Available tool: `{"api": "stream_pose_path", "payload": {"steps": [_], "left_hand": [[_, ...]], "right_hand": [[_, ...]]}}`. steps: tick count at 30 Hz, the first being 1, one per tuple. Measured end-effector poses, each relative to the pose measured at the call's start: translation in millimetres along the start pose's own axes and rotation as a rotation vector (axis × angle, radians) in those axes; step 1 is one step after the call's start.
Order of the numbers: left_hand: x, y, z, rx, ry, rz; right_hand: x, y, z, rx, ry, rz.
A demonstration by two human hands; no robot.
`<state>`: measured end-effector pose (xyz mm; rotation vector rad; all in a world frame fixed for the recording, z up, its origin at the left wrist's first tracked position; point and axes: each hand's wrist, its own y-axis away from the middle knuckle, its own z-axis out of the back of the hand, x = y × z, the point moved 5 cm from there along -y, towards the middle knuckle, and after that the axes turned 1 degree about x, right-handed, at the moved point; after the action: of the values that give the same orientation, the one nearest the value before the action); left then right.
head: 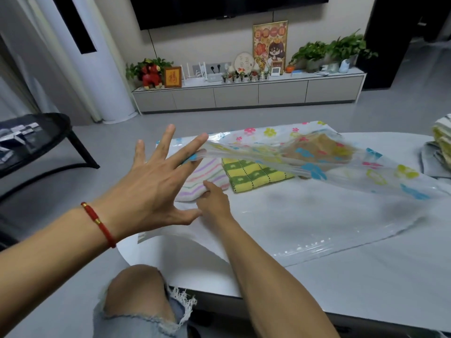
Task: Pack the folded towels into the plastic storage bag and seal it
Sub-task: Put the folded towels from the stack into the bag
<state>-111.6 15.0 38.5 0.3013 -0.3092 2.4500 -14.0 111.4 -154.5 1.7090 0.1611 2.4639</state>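
Nearest, the right hand (212,201) grips the near edge of a pastel-striped towel (205,178), fingers curled on it, seemingly pushing it in under the plastic. Just beside it the left hand (156,176) is spread wide, its fingertips lifting the upper sheet of the plastic storage bag (317,215), which lies flat on the white table (366,289) with its mouth toward the person. Inside, a green-and-yellow checked towel (253,173) sits touching the striped one, and further in a brownish towel (324,147) shows through the flowered film (blurred, so its fold is unclear). So roughly 3 towels are in or going in. At the far right edge a stack of folded towels (443,140) waits outside the bag. The packing looks partway done; sealing has not begun.
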Motion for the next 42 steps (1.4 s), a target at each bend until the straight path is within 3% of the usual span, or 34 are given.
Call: {"api": "stream_pose_path", "payload": {"steps": [4, 7, 11, 13, 17, 20, 22, 24, 26, 28, 30, 35, 37, 40, 42], "left_hand": [[-12.7, -12.4, 2.9, -0.057, -0.008, -0.003], [-32.1, -34.2, 3.9, -0.080, -0.064, -0.040], [-79.6, -74.6, 3.5, -0.100, -0.138, -0.121], [-106.7, -95.2, 1.7, -0.082, -0.198, -0.176], [-156.9, -125.8, -7.2, -0.060, -0.379, -0.313], [-186.7, -139.2, -19.3, -0.038, -0.434, -0.381], [-202.0, -145.1, -26.1, -0.004, -0.449, -0.407], [-211.0, -150.5, -29.8, 0.009, -0.489, -0.415], [-214.4, -153.5, -30.2, -0.007, -0.515, -0.406], [-211.5, -156.5, -28.9, -0.041, -0.519, -0.383], [-202.7, -161.2, -27.6, -0.046, -0.496, -0.336], [-178.2, -171.6, -21.9, -0.015, -0.462, -0.227], [-172.6, -174.5, -15.8, -0.027, -0.502, -0.221], [-164.3, -179.4, -2.1, -0.030, -0.500, -0.201], [-160.6, -182.4, 8.6, -0.031, -0.481, -0.201]], "right_hand": [[7.4, 15.1, 26.0, 0.145, -0.063, 0.007], [-3.9, 52.1, 68.4, 0.231, 0.027, 0.016], [-22.9, 126.6, 159.6, 0.360, 0.154, 0.073], [-27.8, 158.2, 215.5, 0.307, 0.236, 0.060], [-42.3, 202.8, 340.4, -0.089, 0.291, 0.046], [-62.3, 228.9, 440.1, -0.603, 0.404, 0.029], [-80.8, 239.8, 499.1, -0.907, 0.561, -0.075], [-102.6, 243.6, 545.4, -1.055, 0.671, -0.316], [-128.3, 244.3, 574.9, -1.018, 0.642, -0.596], [-148.9, 242.1, 584.8, -0.873, 0.552, -0.767], [-157.3, 238.7, 587.5, -0.841, 0.546, -0.781], [-138.1, 238.9, 596.4, -0.987, 0.715, -0.630], [-130.9, 240.7, 608.6, -0.906, 0.529, -0.553], [-115.3, 244.5, 606.7, -0.604, -0.052, -0.484], [-100.7, 250.3, 590.4, -0.430, -0.258, -0.450]]}}
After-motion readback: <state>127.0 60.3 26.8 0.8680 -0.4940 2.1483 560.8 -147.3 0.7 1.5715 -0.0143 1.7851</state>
